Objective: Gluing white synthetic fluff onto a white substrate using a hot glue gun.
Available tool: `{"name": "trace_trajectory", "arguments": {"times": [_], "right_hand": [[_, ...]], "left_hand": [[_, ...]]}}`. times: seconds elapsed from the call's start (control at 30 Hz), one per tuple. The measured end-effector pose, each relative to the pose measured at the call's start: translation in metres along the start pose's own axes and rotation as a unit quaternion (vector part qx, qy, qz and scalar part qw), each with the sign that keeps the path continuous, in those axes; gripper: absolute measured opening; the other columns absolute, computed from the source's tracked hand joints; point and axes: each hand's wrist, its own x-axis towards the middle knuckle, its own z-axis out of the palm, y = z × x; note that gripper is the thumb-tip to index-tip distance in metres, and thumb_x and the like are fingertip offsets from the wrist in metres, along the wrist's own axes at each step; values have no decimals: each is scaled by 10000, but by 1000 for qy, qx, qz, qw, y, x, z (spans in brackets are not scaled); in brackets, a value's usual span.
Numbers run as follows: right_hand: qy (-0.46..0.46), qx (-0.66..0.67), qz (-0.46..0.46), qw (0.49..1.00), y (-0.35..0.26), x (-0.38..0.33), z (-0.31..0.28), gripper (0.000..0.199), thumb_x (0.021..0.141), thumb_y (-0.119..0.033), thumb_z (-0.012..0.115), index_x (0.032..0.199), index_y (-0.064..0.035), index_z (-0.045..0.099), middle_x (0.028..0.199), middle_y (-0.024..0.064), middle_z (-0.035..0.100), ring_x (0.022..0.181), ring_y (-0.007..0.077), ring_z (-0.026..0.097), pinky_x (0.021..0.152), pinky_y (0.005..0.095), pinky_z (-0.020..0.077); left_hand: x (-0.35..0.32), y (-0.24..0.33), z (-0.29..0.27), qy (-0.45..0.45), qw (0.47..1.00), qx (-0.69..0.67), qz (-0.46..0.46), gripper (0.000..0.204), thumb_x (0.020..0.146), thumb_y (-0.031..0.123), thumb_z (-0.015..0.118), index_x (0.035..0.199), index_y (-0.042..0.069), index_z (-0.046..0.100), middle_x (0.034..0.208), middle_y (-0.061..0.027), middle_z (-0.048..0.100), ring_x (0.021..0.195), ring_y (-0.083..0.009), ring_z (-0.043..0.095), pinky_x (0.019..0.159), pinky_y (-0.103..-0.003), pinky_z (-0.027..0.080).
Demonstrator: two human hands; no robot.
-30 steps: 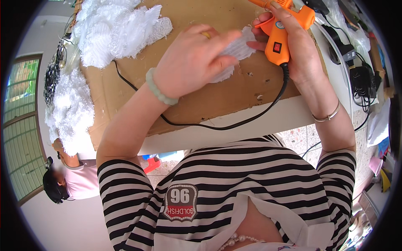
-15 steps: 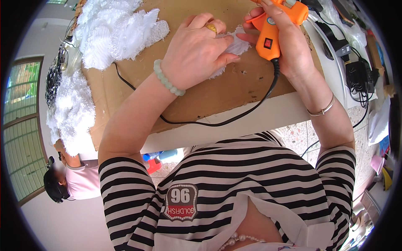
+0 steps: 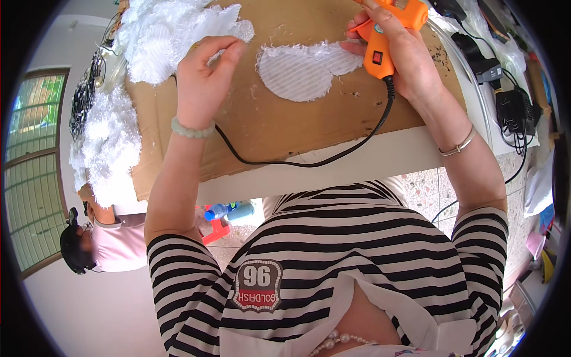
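Note:
My right hand (image 3: 410,59) is wrapped round an orange hot glue gun (image 3: 378,56) with a red switch and a black cord. Beside its fingers, a white ribbed fabric piece (image 3: 297,71) with a fringed upper edge and a rounded lower lobe lies flat on the cardboard. My left hand (image 3: 208,74) is at the right side of a heap of white fringed fabric (image 3: 151,44). Its thumb and fingers are pinched together, their tips against a bit of white fabric; whether they grip it is unclear.
A brown cardboard sheet (image 3: 279,134) covers the white table. The gun's black cord (image 3: 309,165) loops across its near part. More white fringe (image 3: 107,149) hangs at the left edge. Black adapters with cables (image 3: 510,110) lie at the right. Another person (image 3: 113,244) is at the lower left.
My left hand has left the fabric piece and moved left to the heap, uncovering the piece. The glue gun has shifted slightly left in my right hand.

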Motion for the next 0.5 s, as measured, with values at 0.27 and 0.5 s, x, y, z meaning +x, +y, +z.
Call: {"name": "trace_trajectory", "arguments": {"times": [0.27,0.5], "right_hand": [[-41,-25,-43,998,10,5,-11,299,941,-281,517,1015,5,569,900,81,595,848,200,614,794,387,555],[-51,-41,-16,998,8,5,-15,305,939,-284,524,984,14,577,903,78,593,849,192,615,827,382,546]], "left_hand": [[0,24,41,-95,921,171,336,194,792,73,621,984,66,647,869,-103,641,882,-283,576,779,-376,469],[1,-1,-4,-13,987,105,121,195,787,4,603,960,76,658,780,-79,622,748,-214,585,673,-310,475]]}}
